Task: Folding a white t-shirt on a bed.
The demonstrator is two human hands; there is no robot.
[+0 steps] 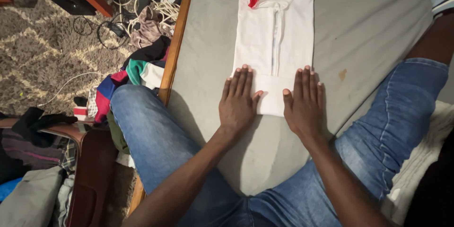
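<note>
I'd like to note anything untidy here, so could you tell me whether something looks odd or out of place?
Two things stand out. A small brownish stain marks the grey mattress right of the folded white garment that the left hand and right hand press flat. On the carpet, clothes and tangled cables lie in a heap.

Cut off and covered
White garment (274, 33) cropped by top edge; near hem corners hidden under both flat hands.

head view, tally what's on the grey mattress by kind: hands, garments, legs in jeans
hands: 2, left hand and right hand, flat on the garment
folded white garment with red trim: 1
legs in blue jeans: 2
total: 5
</note>
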